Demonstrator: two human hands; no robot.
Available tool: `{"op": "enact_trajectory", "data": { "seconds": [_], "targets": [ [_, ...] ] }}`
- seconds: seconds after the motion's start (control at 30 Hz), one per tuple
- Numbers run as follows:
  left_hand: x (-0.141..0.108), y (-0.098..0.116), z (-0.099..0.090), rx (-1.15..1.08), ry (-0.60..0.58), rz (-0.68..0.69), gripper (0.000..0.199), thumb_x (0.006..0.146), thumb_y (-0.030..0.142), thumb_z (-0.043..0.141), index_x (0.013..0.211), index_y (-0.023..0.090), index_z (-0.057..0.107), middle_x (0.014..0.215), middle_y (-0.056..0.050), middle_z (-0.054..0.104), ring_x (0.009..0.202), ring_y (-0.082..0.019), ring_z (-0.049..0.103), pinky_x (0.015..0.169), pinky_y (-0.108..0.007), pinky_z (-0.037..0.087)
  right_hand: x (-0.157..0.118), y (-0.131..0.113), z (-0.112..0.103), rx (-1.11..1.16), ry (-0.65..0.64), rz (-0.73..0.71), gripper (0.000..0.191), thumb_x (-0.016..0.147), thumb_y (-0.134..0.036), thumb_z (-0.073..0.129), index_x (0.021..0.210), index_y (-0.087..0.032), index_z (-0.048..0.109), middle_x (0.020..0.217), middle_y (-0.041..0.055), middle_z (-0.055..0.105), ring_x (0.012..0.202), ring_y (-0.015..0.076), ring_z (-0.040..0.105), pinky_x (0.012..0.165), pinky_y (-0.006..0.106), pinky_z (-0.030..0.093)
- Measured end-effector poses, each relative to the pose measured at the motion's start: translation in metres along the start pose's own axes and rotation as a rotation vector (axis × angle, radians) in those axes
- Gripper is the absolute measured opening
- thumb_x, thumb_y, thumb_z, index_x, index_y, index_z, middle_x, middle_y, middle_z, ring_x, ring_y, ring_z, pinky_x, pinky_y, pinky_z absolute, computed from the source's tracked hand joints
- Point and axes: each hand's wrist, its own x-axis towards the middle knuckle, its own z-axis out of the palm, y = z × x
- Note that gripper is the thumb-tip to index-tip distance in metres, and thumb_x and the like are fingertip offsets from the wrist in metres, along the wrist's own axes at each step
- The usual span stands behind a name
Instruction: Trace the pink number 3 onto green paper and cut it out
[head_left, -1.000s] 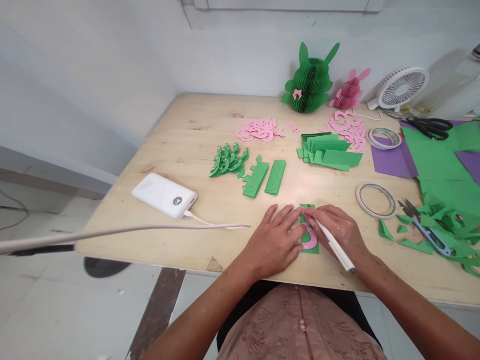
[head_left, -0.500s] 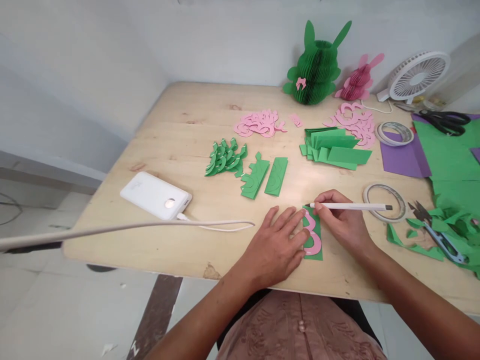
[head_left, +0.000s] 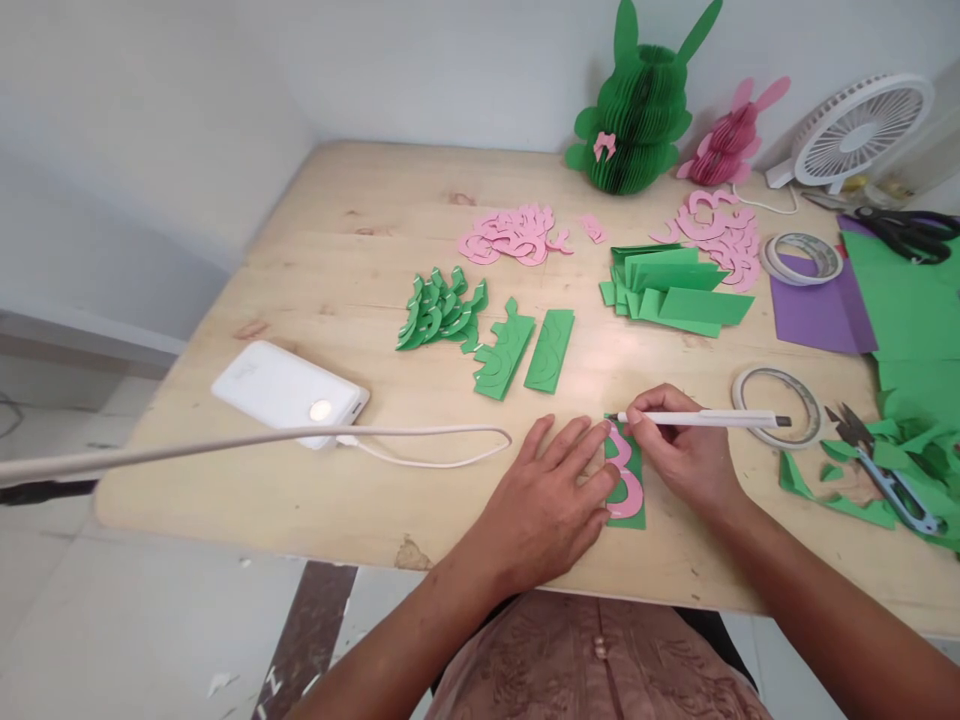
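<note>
A pink curved paper cutout [head_left: 632, 497] lies on top of a green paper strip [head_left: 636, 465] near the table's front edge. My left hand [head_left: 551, 500] rests flat with fingers spread, its fingertips pressing the cutout's left side. In my right hand [head_left: 686, 455] is a white pen [head_left: 712, 418], pinched near its dark tip. That tip touches the top of the green strip, beside the cutout's upper end. Left of and beyond my hands lie two green strips with drawn curves: a plain-edged strip [head_left: 550, 350] and a partly cut one [head_left: 504, 352].
Green cut pieces [head_left: 442, 310], pink cutouts [head_left: 510, 237] and folded green strips [head_left: 675, 290] lie farther back. A tape roll [head_left: 814, 415], small scissors [head_left: 892, 485] and green scraps are at right. A white power bank [head_left: 289, 392] trails a cable on the left. Paper rabbits [head_left: 637, 120] stand behind.
The camera view has shifted slightly. The pen tip stays near the top of the cutout, with only a slight shift; my left hand keeps its place on the paper.
</note>
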Motion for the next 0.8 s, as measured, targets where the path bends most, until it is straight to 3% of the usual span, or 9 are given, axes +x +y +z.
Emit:
{"op": "enact_trajectory", "data": {
  "seconds": [0.8],
  "targets": [
    [-0.0003, -0.0007, 0.0006, -0.004, 0.004, 0.0, 0.031, 0.094, 0.035, 0.047, 0.12, 0.021, 0.055, 0.153, -0.01, 0.037, 0.142, -0.028, 0.029, 0.116, -0.054, 0.023, 0.0, 0.0005, 0.0017, -0.032, -0.016, -0.013, 0.011, 0.084, -0.026, 0.059, 0.074, -0.021, 0.057, 0.059, -0.0027, 0.06, 0.047, 0.0102, 0.051, 0.042, 0.022, 0.038]
  ]
}}
